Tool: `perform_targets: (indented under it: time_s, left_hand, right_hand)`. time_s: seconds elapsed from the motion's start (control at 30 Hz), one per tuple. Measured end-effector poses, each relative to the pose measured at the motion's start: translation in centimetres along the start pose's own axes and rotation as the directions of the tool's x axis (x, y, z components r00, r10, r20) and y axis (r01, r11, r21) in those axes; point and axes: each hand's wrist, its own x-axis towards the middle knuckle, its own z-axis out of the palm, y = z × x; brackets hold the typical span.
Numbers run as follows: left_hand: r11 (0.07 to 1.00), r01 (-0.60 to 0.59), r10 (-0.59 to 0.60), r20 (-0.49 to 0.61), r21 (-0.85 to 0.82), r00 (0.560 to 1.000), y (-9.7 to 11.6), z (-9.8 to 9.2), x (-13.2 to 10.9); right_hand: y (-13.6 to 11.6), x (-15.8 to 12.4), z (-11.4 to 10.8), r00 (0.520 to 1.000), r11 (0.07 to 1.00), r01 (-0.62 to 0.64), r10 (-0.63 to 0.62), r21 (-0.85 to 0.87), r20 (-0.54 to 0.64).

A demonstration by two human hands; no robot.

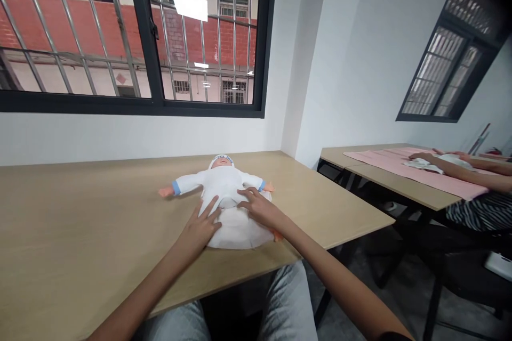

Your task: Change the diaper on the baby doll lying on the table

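Observation:
A baby doll point(224, 181) in white clothes and a white cap lies on its back on the wooden table point(80, 224), arms spread out to the sides. A white cloth or diaper point(236, 232) covers its lower body. My left hand point(202, 224) rests flat on the doll's lower left side, fingers stretched out. My right hand point(258, 206) lies on the doll's belly, fingers spread and pressing on the cloth. Neither hand grips anything.
A barred window point(132, 37) fills the wall behind the table. At the right stands a second table point(400, 184) with a pink cloth point(404, 168), where another person's arms point(468, 168) handle something white. Dark floor and table legs lie between the two tables.

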Motion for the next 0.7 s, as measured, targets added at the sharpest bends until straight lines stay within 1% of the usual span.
perform_targets:
  time_s: [0.07, 0.17, 0.27, 0.37, 0.53, 0.7]
  left_hand:
    - [0.996, 0.025, -0.023, 0.018, -0.091, 1.000, -0.1, -0.3, -0.2]
    - [0.976, 0.079, -0.077, 0.020, -0.205, 0.997, 0.0, -1.2, -0.7]
    - [0.959, 0.148, -0.146, 0.028, -0.240, 0.989, 0.1, -2.4, -1.3]
    - [0.949, 0.181, -0.164, 0.086, -0.259, 0.983, -0.1, -3.1, -1.4]
    - [0.957, 0.175, -0.141, 0.157, -0.233, 0.978, -0.4, -3.1, -0.4]
    - [0.958, 0.186, -0.135, 0.226, -0.220, 0.965, -0.2, -2.5, 0.7]
  right_hand:
    - [0.6, 0.5, -0.1, 0.999, 0.999, 0.031, -0.032, -0.007, -0.008]
    - [1.3, 1.8, -0.9, 0.998, 0.998, 0.066, -0.066, -0.006, -0.014]
    - [1.6, 3.4, -1.8, 0.997, 0.997, 0.081, -0.081, 0.004, -0.016]
    - [1.8, 4.2, -2.1, 0.995, 0.995, 0.094, -0.093, 0.031, -0.029]
    - [2.1, 3.8, -1.9, 0.994, 0.995, 0.099, -0.099, 0.006, -0.040]
    - [2.2, 2.4, -1.8, 0.996, 0.996, 0.086, -0.086, 0.007, -0.022]
